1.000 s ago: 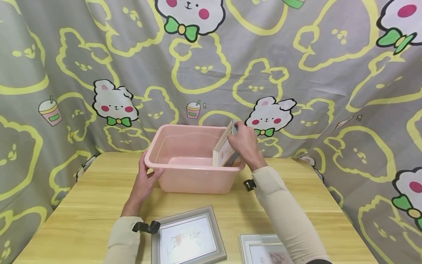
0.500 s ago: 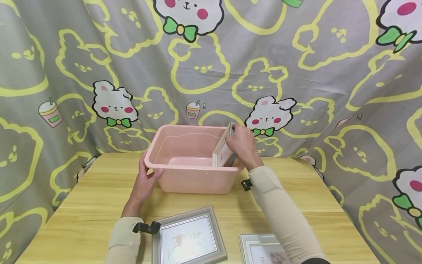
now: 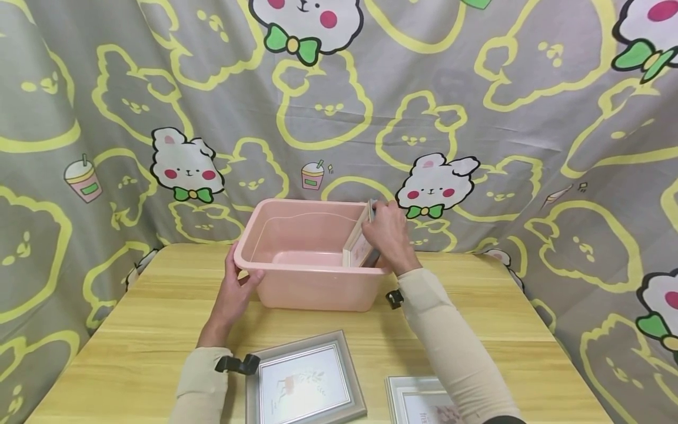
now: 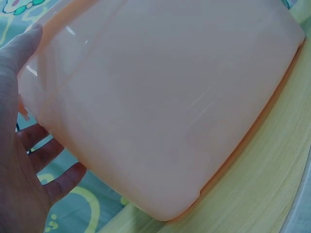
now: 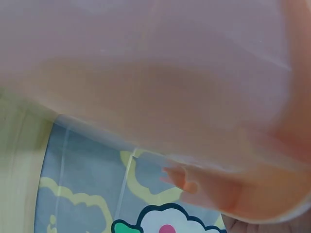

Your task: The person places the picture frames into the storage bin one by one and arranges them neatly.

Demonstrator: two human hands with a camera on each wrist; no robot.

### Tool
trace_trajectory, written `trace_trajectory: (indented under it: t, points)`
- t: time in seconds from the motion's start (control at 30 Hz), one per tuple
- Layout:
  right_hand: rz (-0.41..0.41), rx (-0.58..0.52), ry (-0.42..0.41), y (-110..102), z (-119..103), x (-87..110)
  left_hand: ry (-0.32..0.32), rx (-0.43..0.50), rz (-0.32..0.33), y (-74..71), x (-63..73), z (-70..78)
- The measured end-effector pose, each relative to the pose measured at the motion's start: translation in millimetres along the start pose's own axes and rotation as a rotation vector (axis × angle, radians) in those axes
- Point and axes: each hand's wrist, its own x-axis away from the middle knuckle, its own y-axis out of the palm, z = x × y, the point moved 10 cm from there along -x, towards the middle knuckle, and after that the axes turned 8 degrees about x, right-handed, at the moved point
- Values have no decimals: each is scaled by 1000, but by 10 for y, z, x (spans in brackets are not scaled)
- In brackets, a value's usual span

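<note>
A pink plastic storage bin [image 3: 318, 291] stands on the wooden table. My left hand [image 3: 233, 297] grips its left front corner, thumb on the near side and fingers round the end; the left wrist view shows the thumb [image 4: 24, 46] at the rim. My right hand [image 3: 389, 235] holds a cream-edged picture frame [image 3: 359, 247] by its upper edge. That frame leans inside the bin's right end, its lower part hidden behind the front wall. A grey-blue edge shows just behind it, under my fingers. In the right wrist view the bin's wall [image 5: 160, 97] covers most of the picture.
A silver-grey picture frame [image 3: 304, 386] with a deer print lies flat near the table's front. Another silver frame [image 3: 418, 400] lies to its right, partly under my right forearm. A grey cartoon-print curtain [image 3: 339, 123] hangs right behind the bin.
My right hand has moved slightly down and left, and the cream-edged picture frame has sunk lower into the bin. My left hand stays on the bin's corner.
</note>
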Motion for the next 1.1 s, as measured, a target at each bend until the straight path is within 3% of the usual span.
trace_trajectory:
  t: [0.73, 1.1]
  points:
    - [-102, 97, 23, 99, -17, -22, 15, 26, 4, 4, 7, 5]
    - [-136, 104, 30, 102, 24, 64, 14, 18, 4, 3, -6, -17]
